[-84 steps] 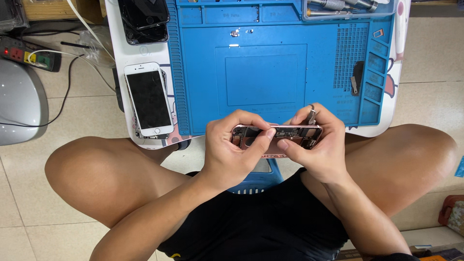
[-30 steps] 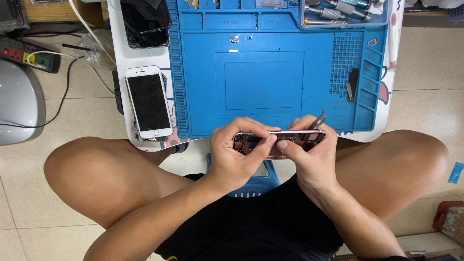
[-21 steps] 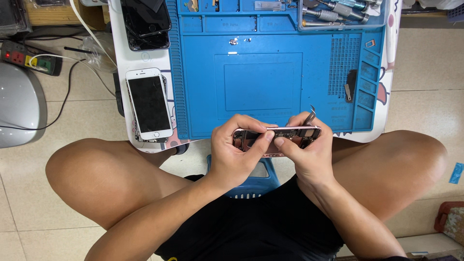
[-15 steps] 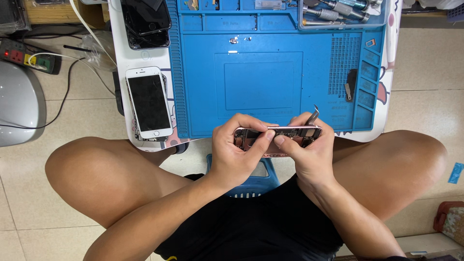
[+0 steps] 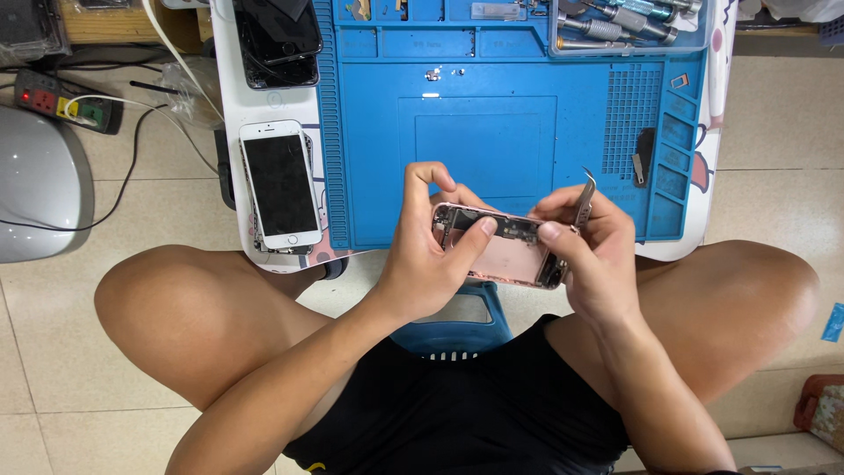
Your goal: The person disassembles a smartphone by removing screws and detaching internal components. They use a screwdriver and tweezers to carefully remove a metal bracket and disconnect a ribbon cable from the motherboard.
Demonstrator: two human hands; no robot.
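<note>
Gripping the opened phone over the blue mat, left hand steadies it, right hand pinches tweezers; careful probing seems needed.

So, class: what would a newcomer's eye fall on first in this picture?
First, the opened phone housing, pinkish with its inner parts bare, held between the left hand and right hand at the middle. The right hand also grips metal tweezers. Behind lies the bright blue work mat, with a white smartphone at its left edge.
</note>
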